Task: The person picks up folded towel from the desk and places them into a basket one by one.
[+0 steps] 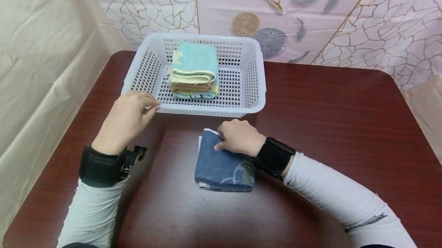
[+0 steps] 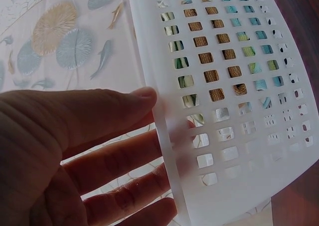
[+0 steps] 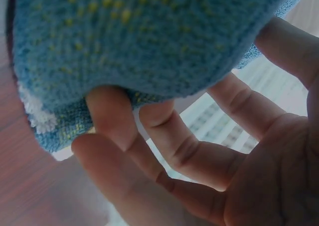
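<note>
A folded dark blue towel [image 1: 221, 167] with a white edge lies on the table in front of the basket. My right hand [image 1: 241, 137] grips its upper right part; in the right wrist view, fingertips [image 3: 112, 111] tuck into a fold of the blue cloth. At the near left corner of the white plastic basket [image 1: 207, 109], my left hand [image 1: 126, 115] pinches the rim. The left wrist view has the thumb [image 2: 142, 97] on one side of that rim and fingers behind it. Inside the basket sits a stack of folded towels, turquoise [image 1: 195, 56] over brown [image 1: 190, 86].
The basket stands at the back of the dark red-brown table [image 1: 328, 125], near a patterned wall covering [image 1: 221, 6]. Pale cloth [image 1: 45, 68] hangs along the left side. Under the brown towel lies a patterned light blue and yellow one [image 1: 202, 95].
</note>
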Motion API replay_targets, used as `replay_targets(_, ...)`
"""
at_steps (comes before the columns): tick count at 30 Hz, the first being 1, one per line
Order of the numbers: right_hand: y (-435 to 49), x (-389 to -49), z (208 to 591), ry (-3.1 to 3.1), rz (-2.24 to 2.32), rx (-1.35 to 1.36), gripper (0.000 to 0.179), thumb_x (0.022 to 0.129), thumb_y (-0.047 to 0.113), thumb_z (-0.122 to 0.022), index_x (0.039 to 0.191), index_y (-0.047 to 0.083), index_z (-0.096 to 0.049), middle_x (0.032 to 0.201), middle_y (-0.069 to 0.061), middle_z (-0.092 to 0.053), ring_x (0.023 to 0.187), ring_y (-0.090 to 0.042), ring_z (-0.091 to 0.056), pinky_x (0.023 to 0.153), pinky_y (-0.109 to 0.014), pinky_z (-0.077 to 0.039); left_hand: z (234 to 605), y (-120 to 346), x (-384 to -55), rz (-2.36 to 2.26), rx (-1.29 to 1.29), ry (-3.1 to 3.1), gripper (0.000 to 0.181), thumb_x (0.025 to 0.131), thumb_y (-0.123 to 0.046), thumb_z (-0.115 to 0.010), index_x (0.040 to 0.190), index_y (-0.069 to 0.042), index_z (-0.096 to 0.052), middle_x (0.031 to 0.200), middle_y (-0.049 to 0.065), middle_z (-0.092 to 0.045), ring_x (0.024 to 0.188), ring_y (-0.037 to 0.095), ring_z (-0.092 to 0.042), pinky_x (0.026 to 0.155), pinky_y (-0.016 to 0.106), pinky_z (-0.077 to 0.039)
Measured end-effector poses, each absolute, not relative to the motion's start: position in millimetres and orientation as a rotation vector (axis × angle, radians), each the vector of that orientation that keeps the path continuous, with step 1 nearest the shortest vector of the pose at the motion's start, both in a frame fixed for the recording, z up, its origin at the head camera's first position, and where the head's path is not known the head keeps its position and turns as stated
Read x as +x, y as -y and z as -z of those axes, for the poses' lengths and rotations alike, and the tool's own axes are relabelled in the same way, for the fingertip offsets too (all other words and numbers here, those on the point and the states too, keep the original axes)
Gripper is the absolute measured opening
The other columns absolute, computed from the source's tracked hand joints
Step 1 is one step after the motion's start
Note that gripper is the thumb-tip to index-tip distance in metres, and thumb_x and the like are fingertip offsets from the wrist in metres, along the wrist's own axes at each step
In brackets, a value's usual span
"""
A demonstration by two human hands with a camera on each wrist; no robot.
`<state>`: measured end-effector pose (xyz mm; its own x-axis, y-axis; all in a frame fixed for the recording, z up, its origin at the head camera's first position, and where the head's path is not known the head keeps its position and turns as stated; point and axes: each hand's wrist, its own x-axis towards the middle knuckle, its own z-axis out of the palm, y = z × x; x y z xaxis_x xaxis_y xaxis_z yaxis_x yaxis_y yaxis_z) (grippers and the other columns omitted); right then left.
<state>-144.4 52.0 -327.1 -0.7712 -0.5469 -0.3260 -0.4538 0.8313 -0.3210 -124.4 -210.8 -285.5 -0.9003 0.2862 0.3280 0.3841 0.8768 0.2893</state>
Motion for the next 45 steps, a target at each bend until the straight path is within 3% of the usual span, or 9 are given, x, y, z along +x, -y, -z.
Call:
replay_targets(7, -23.0, -145.1, 325.0, -2.581, 0.316, -0.719, 0.033, 0.077, 0.042, -0.072, 0.062, 0.017, -0.055, 0.056, 0.002, -0.045, 0.051, -0.013, -0.051, 0.042, -0.028, -0.041, 284.5, 210.5, -121.0, 0.533, -0.462, 2.833, 0.017, 0.082, -0.007, -0.066, 0.097, 0.001, -0.068, 0.099, 0.017, -0.065, 0.093, 0.030, -0.052, 0.078, 0.048, -0.047)
replay_targets(12, -33.3, -154.7, 318.9, -2.536, 0.372, -0.752, 0.031, 0.081, 0.042, -0.068, 0.063, 0.018, -0.058, 0.059, 0.006, -0.049, 0.055, -0.011, -0.049, 0.047, -0.027, -0.039, 287.3, 210.9, -96.7, 0.540, -0.452, 2.812, 0.047, 0.084, -0.015, -0.066, 0.126, -0.001, -0.051, 0.121, 0.019, -0.054, 0.110, 0.032, -0.043, 0.090, 0.052, -0.039)
replay_targets(16, -69.5, -158.5, 314.5, -2.456, 0.648, -0.759, 0.020, 0.086, 0.032, -0.064, 0.077, 0.014, -0.068, 0.064, 0.004, -0.056, 0.058, -0.014, -0.051, 0.053, -0.028, -0.042, 296.8, 205.9, -73.6, 0.789, -0.465, 2.802, 0.065, 0.084, -0.018, -0.067, 0.140, -0.010, -0.035, 0.122, 0.015, -0.054, 0.109, 0.026, -0.046, 0.087, 0.052, -0.042)
replay_targets(22, -129.6, -142.5, 316.8, -2.140, 1.185, -0.248, 0.035, 0.091, 0.032, -0.057, 0.115, 0.005, -0.057, 0.097, -0.018, -0.061, 0.081, -0.029, -0.060, 0.064, -0.042, -0.053, 317.8, 200.3, -59.8, 1.705, -0.315, 2.865, 0.054, 0.089, -0.020, -0.062, 0.136, -0.007, -0.038, 0.116, 0.016, -0.058, 0.098, 0.021, -0.057, 0.081, 0.046, -0.050)
replay_targets(26, -156.4, -127.4, 322.7, -1.868, 1.397, -0.055, 0.050, 0.094, 0.034, -0.052, 0.129, -0.001, -0.042, 0.116, -0.025, -0.055, 0.096, -0.034, -0.058, 0.075, -0.043, -0.053, 324.7, 199.4, -55.5, 2.315, 0.009, 2.810, 0.055, 0.093, -0.026, -0.056, 0.137, -0.001, -0.033, 0.127, 0.022, -0.050, 0.107, 0.027, -0.053, 0.093, 0.047, -0.043)
replay_targets(30, -164.7, -114.0, 330.5, -1.627, 1.497, 0.042, 0.056, 0.095, 0.034, -0.049, 0.135, -0.003, -0.034, 0.121, -0.024, -0.054, 0.102, -0.036, -0.055, 0.077, -0.039, -0.053, 327.3, 200.1, -51.9, 2.742, 0.269, 2.668, 0.057, 0.097, -0.028, -0.047, 0.139, 0.003, -0.026, 0.136, 0.021, -0.041, 0.118, 0.028, -0.044, 0.100, 0.050, -0.033)
replay_targets(34, -161.9, -107.8, 340.5, -1.443, 1.546, 0.092, 0.058, 0.097, 0.035, -0.045, 0.137, -0.004, -0.029, 0.123, -0.024, -0.053, 0.108, -0.037, -0.051, 0.081, -0.039, -0.052, 328.9, 199.6, -54.2, 2.906, 0.407, 2.592, 0.053, 0.099, -0.027, -0.041, 0.139, 0.005, -0.025, 0.138, 0.022, -0.038, 0.121, 0.030, -0.041, 0.101, 0.049, -0.033)
replay_targets(41, -137.5, -105.5, 350.4, -1.337, 1.603, 0.130, 0.057, 0.097, 0.029, -0.046, 0.138, -0.006, -0.026, 0.129, -0.031, -0.043, 0.110, -0.036, -0.049, 0.086, -0.043, -0.048, 335.6, 190.5, -63.4, 2.894, 0.554, 2.603, 0.051, 0.095, -0.024, -0.047, 0.133, 0.007, -0.034, 0.135, 0.024, -0.040, 0.111, 0.028, -0.050, 0.093, 0.038, -0.044)
replay_targets(45, -120.9, -102.9, 354.2, -1.325, 1.622, 0.138, 0.052, 0.094, 0.026, -0.053, 0.132, -0.004, -0.033, 0.128, -0.026, -0.045, 0.108, -0.032, -0.051, 0.084, -0.042, -0.049, 339.2, 184.7, -66.5, 2.896, 0.596, 2.603, 0.045, 0.093, -0.020, -0.050, 0.127, 0.008, -0.040, 0.125, 0.022, -0.050, 0.104, 0.027, -0.055, 0.085, 0.033, -0.049)
